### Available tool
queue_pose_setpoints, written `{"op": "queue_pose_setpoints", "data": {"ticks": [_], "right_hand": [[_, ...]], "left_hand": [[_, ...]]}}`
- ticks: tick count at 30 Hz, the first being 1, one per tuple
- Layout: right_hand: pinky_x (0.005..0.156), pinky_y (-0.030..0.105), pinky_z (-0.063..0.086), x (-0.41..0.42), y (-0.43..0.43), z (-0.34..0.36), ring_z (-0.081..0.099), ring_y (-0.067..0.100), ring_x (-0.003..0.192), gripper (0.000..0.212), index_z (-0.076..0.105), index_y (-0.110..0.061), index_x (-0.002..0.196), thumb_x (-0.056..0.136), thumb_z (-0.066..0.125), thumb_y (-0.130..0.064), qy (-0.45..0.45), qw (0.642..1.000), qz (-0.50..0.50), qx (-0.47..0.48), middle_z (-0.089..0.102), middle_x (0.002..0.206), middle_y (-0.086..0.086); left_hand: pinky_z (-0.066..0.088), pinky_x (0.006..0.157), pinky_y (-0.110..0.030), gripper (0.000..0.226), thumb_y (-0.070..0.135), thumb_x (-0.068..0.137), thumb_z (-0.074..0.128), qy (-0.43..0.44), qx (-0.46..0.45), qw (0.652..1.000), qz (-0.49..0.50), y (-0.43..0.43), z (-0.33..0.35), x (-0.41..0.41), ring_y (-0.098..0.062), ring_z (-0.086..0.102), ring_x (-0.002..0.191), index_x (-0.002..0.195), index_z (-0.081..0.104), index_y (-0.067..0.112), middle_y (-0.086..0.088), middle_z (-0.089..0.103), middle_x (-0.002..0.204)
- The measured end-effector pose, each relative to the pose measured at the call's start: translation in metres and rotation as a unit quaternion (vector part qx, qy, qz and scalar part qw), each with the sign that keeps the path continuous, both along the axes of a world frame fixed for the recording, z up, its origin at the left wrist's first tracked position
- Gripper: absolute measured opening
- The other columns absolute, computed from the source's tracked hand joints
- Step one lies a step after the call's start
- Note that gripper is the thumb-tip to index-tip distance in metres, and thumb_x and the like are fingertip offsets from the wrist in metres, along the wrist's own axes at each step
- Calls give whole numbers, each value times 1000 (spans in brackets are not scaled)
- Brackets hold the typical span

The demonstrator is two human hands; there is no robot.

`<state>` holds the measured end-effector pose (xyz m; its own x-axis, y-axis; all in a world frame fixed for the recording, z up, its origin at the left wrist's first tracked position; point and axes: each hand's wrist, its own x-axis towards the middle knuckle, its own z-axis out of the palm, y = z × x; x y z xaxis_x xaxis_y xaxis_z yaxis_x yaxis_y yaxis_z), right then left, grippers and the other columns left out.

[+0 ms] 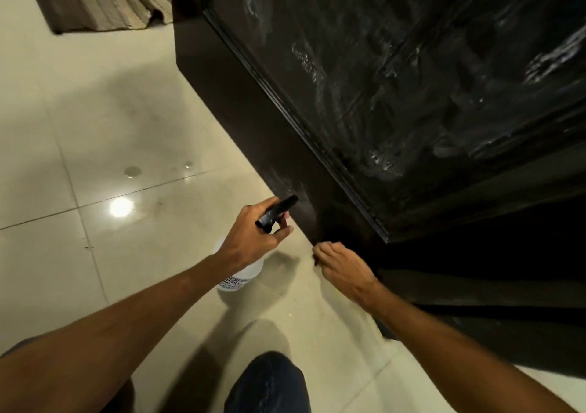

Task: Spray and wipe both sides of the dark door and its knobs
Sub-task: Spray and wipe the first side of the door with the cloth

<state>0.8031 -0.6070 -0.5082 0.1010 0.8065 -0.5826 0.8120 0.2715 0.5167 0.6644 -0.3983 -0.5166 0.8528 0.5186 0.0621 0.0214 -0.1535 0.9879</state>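
Observation:
The dark door fills the upper right, and its panel is streaked with wet, foamy smears. My left hand grips a spray bottle by its black trigger head, with the nozzle pointing at the door's lower left edge. The bottle's clear body with a printed label hangs below my wrist. My right hand is at the door's bottom corner, fingers curled over a small dark cloth of which only a scrap shows. No knob is in view.
Glossy cream floor tiles spread to the left, with a few water drops and a lamp reflection. A striped brown rug or fabric lies at the top left. My knee in dark jeans is at the bottom centre.

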Motion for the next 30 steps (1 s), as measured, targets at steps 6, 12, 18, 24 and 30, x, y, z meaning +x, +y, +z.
{"op": "queue_pose_setpoints", "data": {"ticks": [6,12,18,24,30], "right_hand": [[89,37,31,20,119,32,41,29,119,53,52,-9,146,95,38,-18,-96,973,55,203,43,148,12],[116,43,26,14,92,-19,24,35,145,55,42,-14,154,100,55,-19,-75,995,65,0,31,158,15],[93,35,34,20,181,-8,34,28,124,52,51,-18,148,97,45,-25,-81,981,36,171,39,148,9],[107,41,31,11,104,-7,35,32,134,50,47,-11,150,100,51,-19,-42,999,24,21,38,150,12],[92,40,40,13,104,75,43,34,121,53,57,-4,139,92,37,-15,-45,986,3,158,42,148,17]], "left_hand": [[57,78,-47,22,18,81,82,-13,1,999,37,33,5,-6,-28,71,78,96,67,19,2,73,85],[57,82,-30,24,11,84,84,-7,-24,999,44,51,8,-5,-19,71,83,100,67,18,4,73,87],[56,81,-22,31,7,83,84,-25,0,997,73,78,6,-6,-16,72,84,103,66,22,4,73,88],[58,77,-36,25,11,84,84,-14,0,998,59,77,4,-6,-21,71,79,101,67,18,2,73,88],[57,78,-36,23,7,83,84,-24,-3,998,55,54,10,-8,-21,70,78,95,66,16,1,72,85]]}}
